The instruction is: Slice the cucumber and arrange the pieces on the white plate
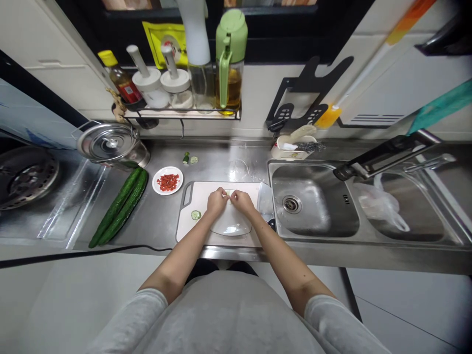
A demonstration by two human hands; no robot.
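Note:
My left hand (217, 201) and my right hand (242, 201) meet over the far part of a white plate (231, 223). Fingertips of both pinch a small pale green piece that looks like a cucumber slice (228, 192); much of it is hidden by the fingers. Under the plate lies a white cutting board (188, 226) with a grey edge and handle slot. One cucumber slice (195, 215) rests on the board left of the plate. At the board's right side a kitchen knife (264, 199) lies flat, its black handle toward me.
Two whole cucumbers (121, 206) lie on the left, near a small plate (167, 192) of chopped red pieces and a lidded steel pot (110, 142). Cucumber ends (186, 158) sit behind the board. The double sink (313, 206) is on the right; a seasoning rack (184, 114) hangs behind.

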